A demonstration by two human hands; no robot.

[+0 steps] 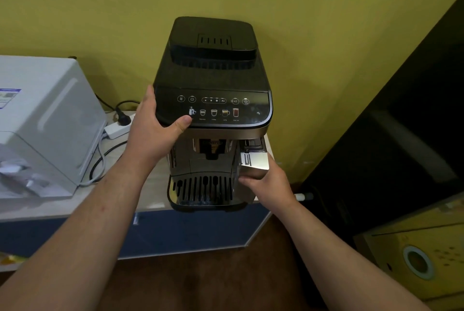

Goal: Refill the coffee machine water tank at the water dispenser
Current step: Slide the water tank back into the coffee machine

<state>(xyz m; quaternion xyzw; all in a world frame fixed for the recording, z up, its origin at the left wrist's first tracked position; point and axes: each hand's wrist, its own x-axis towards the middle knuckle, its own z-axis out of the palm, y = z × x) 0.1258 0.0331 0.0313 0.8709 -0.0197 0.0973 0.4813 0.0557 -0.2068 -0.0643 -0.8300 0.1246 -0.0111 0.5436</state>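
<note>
A black and silver coffee machine (212, 77) stands on a light counter against the yellow wall. My left hand (153, 132) clasps its top left front corner, thumb on the control panel edge. My right hand (266, 182) grips the silver front of the water tank (253, 161) at the machine's lower right side. The tank front stands a little out from the machine body. Its inside and water level are hidden. No water dispenser shows in this view.
A white appliance (42, 119) sits left on the counter (150, 185), with a power strip (118, 128) and cables between it and the machine. A dark cabinet (406, 134) stands close on the right. A yellow box (421, 260) lies lower right.
</note>
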